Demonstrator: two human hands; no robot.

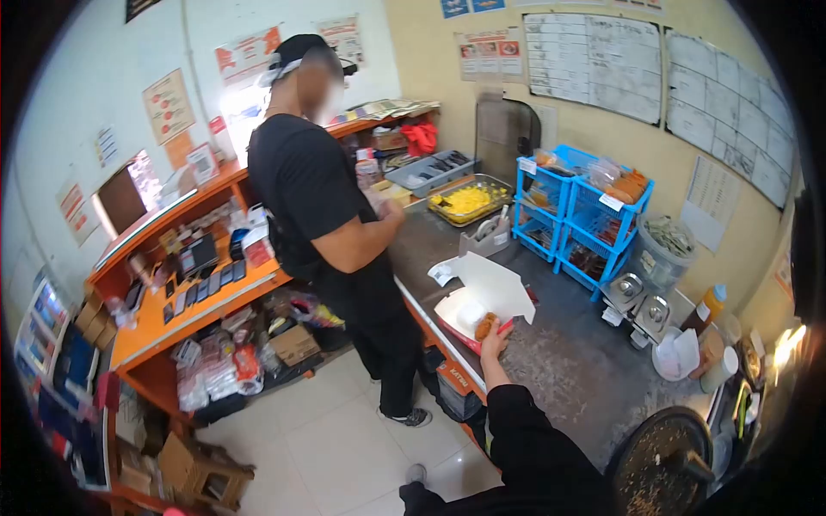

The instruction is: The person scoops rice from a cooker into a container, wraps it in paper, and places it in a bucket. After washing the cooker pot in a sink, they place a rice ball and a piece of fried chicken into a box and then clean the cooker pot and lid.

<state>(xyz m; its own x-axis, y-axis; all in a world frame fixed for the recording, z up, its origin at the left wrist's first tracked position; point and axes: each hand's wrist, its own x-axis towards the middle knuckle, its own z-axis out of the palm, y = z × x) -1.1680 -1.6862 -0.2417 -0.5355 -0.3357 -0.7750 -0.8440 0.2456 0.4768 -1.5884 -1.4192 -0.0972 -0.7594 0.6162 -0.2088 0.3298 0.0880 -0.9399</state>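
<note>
My right hand [494, 341] reaches in from below and grips the near right edge of an open white and red box [452, 308]. A browned, fried-looking piece [486, 326] lies in the box right beside my fingers, next to a white patch that may be rice or paper. The box's white lid [499, 288] stands folded back towards the far side. Part of my fingers is hidden against the box edge. My left hand is out of view.
Another person [314, 189] in black stands left of the table, hands near a metal tray of yellow food [469, 201]. Blue stacked baskets [564, 215], lidded metal containers [641, 305], a sauce bottle [705, 308] and a round dark pan [658, 460] line the right.
</note>
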